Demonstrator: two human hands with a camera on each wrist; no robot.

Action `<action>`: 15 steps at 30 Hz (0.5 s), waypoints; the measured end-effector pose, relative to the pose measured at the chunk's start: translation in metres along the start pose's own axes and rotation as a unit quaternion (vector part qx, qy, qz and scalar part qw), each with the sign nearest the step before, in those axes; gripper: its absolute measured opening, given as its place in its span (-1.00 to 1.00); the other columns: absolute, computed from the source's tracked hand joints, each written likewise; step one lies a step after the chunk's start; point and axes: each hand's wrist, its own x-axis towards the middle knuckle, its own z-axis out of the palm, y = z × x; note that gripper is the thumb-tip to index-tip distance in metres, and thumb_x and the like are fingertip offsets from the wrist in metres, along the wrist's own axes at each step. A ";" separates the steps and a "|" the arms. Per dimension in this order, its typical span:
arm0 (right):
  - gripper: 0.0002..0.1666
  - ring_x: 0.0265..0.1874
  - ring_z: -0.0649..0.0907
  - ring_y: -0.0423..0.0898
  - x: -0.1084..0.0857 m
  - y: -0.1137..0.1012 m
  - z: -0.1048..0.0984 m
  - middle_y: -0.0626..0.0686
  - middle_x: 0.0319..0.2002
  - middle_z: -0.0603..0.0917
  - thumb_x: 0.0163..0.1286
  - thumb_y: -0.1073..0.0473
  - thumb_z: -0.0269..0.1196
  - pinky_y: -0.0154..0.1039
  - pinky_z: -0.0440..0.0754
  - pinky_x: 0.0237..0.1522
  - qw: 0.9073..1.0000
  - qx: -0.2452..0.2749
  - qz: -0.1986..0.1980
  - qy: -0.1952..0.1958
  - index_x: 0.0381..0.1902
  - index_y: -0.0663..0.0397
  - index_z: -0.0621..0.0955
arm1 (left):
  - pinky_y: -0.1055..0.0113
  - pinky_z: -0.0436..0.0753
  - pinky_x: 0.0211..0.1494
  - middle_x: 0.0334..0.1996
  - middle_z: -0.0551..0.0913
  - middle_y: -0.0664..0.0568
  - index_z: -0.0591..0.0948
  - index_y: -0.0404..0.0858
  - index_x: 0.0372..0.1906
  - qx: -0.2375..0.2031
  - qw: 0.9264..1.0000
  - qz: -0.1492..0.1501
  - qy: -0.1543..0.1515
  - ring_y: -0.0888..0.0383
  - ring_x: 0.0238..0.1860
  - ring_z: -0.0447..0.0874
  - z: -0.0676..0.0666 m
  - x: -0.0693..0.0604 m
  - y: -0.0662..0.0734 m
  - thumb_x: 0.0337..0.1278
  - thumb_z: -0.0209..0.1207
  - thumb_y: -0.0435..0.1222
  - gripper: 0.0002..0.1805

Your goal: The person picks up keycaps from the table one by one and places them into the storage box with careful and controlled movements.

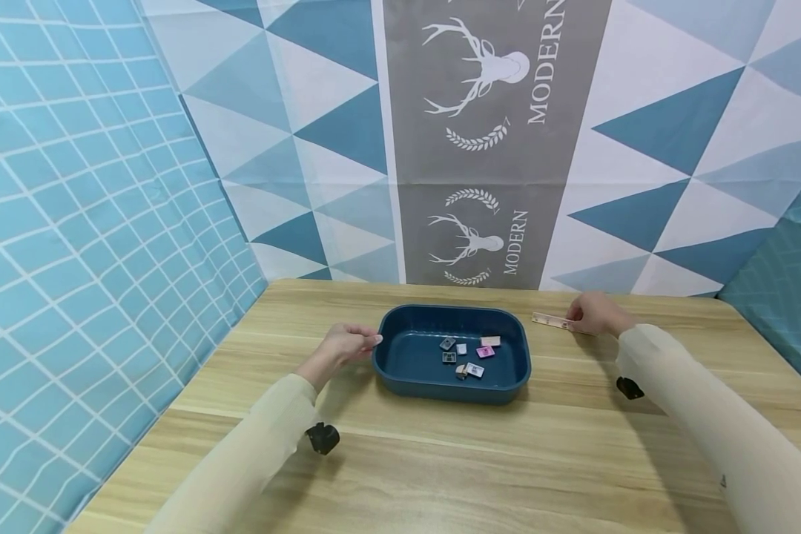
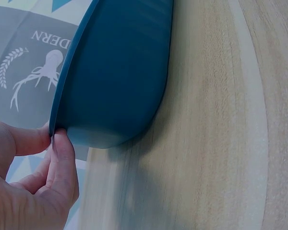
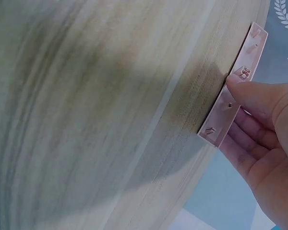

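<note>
A dark blue plastic tub (image 1: 440,388) stands on the wooden table. My left hand (image 1: 343,345) pinches its left rim between thumb and fingers; the left wrist view shows the pinch on the edge of the tub (image 2: 115,67). On the tub's floor lie several small keycaps, among them a magenta one (image 1: 485,351), a black one (image 1: 449,357) and a pale pink one (image 1: 490,341). To the right of the tub, my right hand (image 1: 597,314) holds a long pale pink spacebar keycap (image 3: 222,116) between thumb and fingers. Its hollow underside with small stems faces the right wrist camera.
The wooden table (image 1: 400,460) reaches back to a patterned wall cloth (image 1: 334,148) with triangles and deer heads. A blue tiled-pattern cloth (image 1: 73,222) hangs along the left side. A black wrist device (image 1: 323,438) sits below the left cuff.
</note>
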 end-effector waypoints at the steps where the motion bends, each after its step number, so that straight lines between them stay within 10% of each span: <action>1: -0.90 -0.48 0.59 -0.09 0.000 0.000 0.000 0.10 -0.49 0.69 0.18 0.29 0.33 -0.15 0.62 -0.39 1.000 0.002 0.001 0.000 -0.44 0.25 0.68 | 0.45 0.71 -0.14 -0.17 0.62 -0.06 0.61 -0.40 -0.02 0.000 1.000 0.001 0.000 0.25 -0.32 0.59 0.000 0.000 0.000 0.22 0.21 -0.35 -0.73; 15: -0.90 -0.57 0.50 -0.16 -0.003 -0.005 -0.003 0.04 -0.55 0.65 0.13 0.29 0.36 -0.34 0.49 -0.55 0.999 0.030 0.029 -0.020 -0.50 0.22 0.66 | 0.46 0.72 -0.17 -0.23 0.63 -0.04 0.59 -0.43 -0.01 -0.013 1.000 0.001 0.003 0.27 -0.35 0.59 0.001 -0.001 0.000 0.22 0.20 -0.38 -0.72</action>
